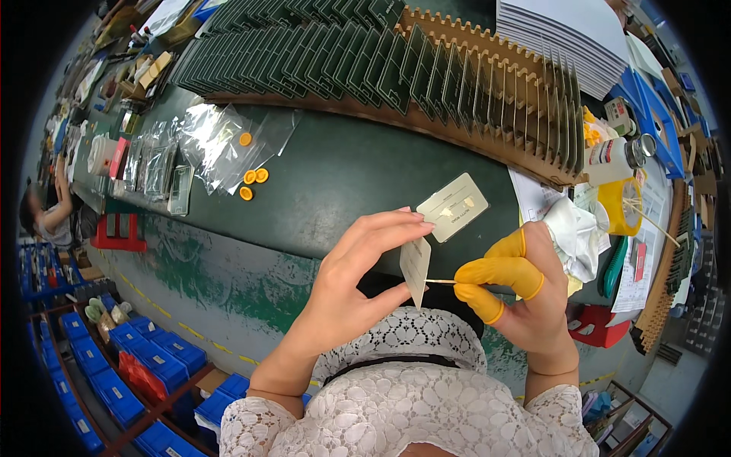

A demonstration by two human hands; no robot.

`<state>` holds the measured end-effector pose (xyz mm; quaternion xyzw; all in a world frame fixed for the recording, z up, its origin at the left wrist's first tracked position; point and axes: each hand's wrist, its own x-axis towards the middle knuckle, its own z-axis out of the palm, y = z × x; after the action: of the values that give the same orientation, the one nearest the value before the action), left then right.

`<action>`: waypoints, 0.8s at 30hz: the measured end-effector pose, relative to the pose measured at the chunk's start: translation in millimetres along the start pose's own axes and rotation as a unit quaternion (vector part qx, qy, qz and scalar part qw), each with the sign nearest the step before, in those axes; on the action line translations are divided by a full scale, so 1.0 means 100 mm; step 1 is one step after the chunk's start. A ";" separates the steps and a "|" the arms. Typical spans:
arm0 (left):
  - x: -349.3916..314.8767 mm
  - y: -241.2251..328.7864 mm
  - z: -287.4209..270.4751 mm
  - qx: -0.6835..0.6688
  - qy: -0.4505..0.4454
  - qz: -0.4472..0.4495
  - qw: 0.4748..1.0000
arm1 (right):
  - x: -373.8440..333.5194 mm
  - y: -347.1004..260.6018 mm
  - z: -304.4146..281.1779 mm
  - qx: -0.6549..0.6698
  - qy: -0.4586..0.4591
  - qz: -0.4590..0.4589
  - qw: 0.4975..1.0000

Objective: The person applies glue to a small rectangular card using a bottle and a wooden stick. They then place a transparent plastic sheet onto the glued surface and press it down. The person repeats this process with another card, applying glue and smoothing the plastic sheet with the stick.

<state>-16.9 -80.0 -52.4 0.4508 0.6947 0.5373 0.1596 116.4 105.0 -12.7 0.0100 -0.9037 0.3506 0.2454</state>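
My left hand (335, 278) grips a thin pale rectangular plate (415, 266) by its edges, thumb below and fingers above, tilted nearly edge-on to view. My right hand (525, 286) wears yellow finger cots and pinches a thin wooden stick (440, 281). The stick's far end meets the plate's face; whether its tip is bare or cotton-covered is hidden. Just beyond my left fingertips, a similar pale plate (452, 207) with printing and shiny light patches lies flat on the dark green table (335, 175).
Long brown slotted racks (487, 145) hold many dark plates upright across the back. At right are a white bottle (607, 158), a yellow container of sticks (618, 204) and a crumpled white cloth (575, 236). Rolled orange finger cots (250, 177) and clear bags (221, 141) lie left.
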 end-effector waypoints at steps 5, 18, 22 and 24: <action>0.00 -0.07 0.01 -0.033 0.018 0.000 0.999 | -0.08 0.15 0.04 -0.011 0.033 0.060 0.998; -0.01 -0.13 -0.02 -0.060 0.047 -0.033 0.997 | -0.24 0.64 0.24 -0.213 -0.027 0.028 0.976; -0.02 -0.13 -0.02 -0.061 0.048 -0.046 0.996 | -0.23 0.64 0.24 -0.214 -0.036 0.027 0.976; -0.03 -0.15 -0.03 -0.057 0.045 -0.045 0.996 | -0.23 0.64 0.25 -0.218 -0.040 0.032 0.975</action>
<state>-24.1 -84.2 -65.0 0.3846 0.6891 0.5878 0.1781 113.6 134.0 -79.0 -0.0588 -0.9674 0.1519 0.1939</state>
